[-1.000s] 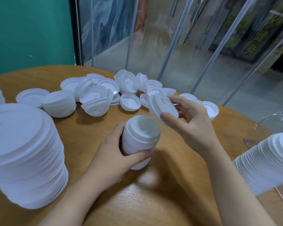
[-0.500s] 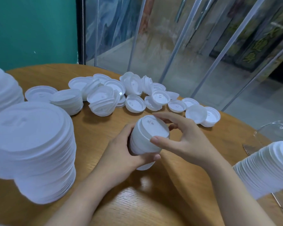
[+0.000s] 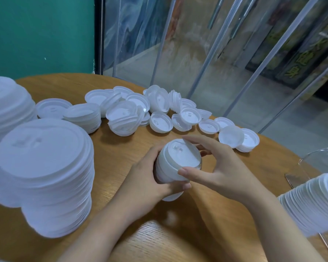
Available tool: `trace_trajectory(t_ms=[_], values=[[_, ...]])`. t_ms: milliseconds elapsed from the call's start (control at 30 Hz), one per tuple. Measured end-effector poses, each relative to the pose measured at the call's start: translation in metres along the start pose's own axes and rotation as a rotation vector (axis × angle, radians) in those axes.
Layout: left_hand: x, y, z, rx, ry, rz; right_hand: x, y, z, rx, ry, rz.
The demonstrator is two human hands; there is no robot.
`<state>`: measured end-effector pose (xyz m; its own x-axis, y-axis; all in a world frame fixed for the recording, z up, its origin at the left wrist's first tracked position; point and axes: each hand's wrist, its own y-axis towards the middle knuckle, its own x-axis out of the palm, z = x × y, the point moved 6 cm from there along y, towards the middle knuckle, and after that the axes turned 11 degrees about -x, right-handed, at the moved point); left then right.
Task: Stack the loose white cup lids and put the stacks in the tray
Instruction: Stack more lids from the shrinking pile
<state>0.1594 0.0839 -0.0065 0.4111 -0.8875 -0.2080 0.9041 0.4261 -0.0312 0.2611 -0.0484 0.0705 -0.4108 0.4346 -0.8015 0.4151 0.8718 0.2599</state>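
White plastic all over the wooden table [image 3: 121, 157]. The left hand [image 3: 146, 182] wraps a short stack of lids [image 3: 170, 167] from the side, its axis tipped up and away from the person. The right hand [image 3: 222, 171] curls over the top lid, thumb and fingers on its rim, seemingly seating it. Loose lids [image 3: 161, 121] lie beyond both hands in a scattered band across the far edge; the right end looks nearer the right hand, so that hand likely fetches next. A tall finished stack [image 3: 45, 174] stands left. The tray [image 3: 299, 182] is cut off at right, mostly hidden behind another leaning stack [image 3: 314, 201], its shape hard to make out.
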Motion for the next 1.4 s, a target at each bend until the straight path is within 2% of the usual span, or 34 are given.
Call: trace_trajectory(t_ms=[100,233,333,467,600,767,933,1067,1233,1400], values=[[0.000,0.000,0.000,0.009,-0.002,0.012,-0.002,0.003,0.003,-0.005,0.016,-0.020],[-0.001,0.002,-0.002,0.012,0.002,0.019,-0.019,0.028,0.038,0.068,0.066,0.230],[-0.001,0.003,-0.004,-0.004,0.015,0.015,-0.017,0.056,0.089,0.112,-0.134,0.335],[-0.001,0.004,-0.004,-0.004,0.023,0.014,-0.001,0.089,0.148,0.092,-0.437,0.231],[-0.002,0.006,-0.004,-0.002,0.023,0.005,0.009,0.105,0.164,0.037,-0.696,0.155],[-0.002,0.006,-0.004,0.007,0.031,-0.012,0.006,0.098,0.163,0.015,-0.698,0.235],[-0.002,0.006,-0.004,0.015,0.031,-0.002,0.003,0.077,0.135,0.031,-0.536,0.309],[-0.001,0.005,-0.002,0.020,0.024,0.002,-0.001,0.039,0.115,0.196,-0.177,0.422],[-0.001,0.004,-0.003,0.003,0.018,0.007,0.009,-0.005,0.098,0.265,0.268,0.569],[0.001,0.003,-0.004,-0.020,0.005,0.007,0.017,-0.025,0.111,0.327,0.480,0.677]])
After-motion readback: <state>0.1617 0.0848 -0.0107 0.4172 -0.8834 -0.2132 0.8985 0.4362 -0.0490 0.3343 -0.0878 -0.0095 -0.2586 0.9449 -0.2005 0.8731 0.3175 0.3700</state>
